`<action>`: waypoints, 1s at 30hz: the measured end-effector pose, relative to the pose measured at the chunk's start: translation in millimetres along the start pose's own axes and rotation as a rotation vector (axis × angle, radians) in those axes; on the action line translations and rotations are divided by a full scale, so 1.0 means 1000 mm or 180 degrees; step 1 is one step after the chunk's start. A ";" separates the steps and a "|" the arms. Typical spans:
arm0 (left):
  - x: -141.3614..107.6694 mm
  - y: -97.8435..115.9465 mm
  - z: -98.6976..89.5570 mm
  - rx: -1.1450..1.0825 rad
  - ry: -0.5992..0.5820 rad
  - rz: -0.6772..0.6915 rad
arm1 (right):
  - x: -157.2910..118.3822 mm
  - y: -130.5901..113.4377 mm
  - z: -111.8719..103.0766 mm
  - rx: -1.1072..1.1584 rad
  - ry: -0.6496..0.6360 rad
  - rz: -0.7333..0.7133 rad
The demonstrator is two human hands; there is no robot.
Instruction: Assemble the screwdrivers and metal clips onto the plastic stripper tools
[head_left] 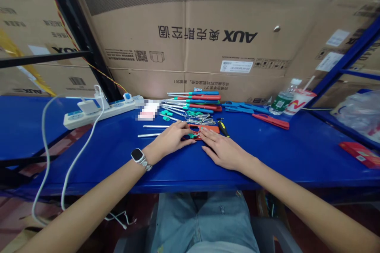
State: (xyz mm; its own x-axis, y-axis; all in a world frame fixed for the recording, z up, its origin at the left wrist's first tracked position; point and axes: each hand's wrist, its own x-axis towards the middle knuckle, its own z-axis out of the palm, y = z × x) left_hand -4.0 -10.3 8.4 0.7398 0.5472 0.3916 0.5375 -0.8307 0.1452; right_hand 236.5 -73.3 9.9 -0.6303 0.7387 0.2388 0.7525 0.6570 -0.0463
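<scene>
Both hands rest on an orange-red plastic casing (213, 128) with metal rods (156, 127) sticking out to its left. My left hand (175, 136), with a watch on the wrist, has its fingers bent over the casing's left part beside a green piece (190, 136); whatever its fingertips pinch is too small to name. My right hand (221, 148) lies with fingers stretched across the casing's middle. Behind the hands are small wire parts (200, 119) and green caps (166, 114). A yellow-and-black screwdriver (223, 129) lies just right of the casing.
Behind the hands is a pile of long lighter-like tools (204, 97). Blue casings (245, 107) and a red casing (270, 121) lie to the right, near a bottle (282, 99) and a cup (298, 102). A power strip (103, 112) with white cables stands left on the blue table (285, 158).
</scene>
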 end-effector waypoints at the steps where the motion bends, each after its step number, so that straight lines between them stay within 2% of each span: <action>1: 0.001 -0.001 0.000 0.0062 -0.0047 0.0053 | 0.000 0.000 -0.001 -0.0006 -0.0020 0.0012; 5: 0.003 -0.002 -0.002 0.0284 -0.0180 0.0197 | 0.001 -0.001 -0.002 0.0022 -0.0063 0.0065; 15: 0.004 0.007 0.000 0.0894 -0.0235 0.0464 | 0.002 -0.004 -0.007 -0.0132 -0.0193 0.0119; 22: -0.001 0.006 0.002 0.0109 -0.0040 0.0194 | 0.028 -0.010 -0.023 -0.0263 0.0030 0.0034; 26: -0.002 0.004 0.004 -0.0265 0.0045 0.0026 | 0.038 -0.006 -0.018 -0.0176 0.0082 -0.0159; 30: -0.003 0.004 0.007 -0.0478 0.0160 -0.0168 | 0.033 -0.002 -0.011 -0.0056 0.0258 -0.0184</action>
State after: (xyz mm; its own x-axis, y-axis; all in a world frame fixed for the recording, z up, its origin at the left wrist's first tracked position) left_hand -1.3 -14.9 1.5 0.6890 0.5876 0.4242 0.5056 -0.8091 0.2995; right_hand 215.6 -51.7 28.2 -0.6558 0.6845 0.3184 0.7190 0.6949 -0.0132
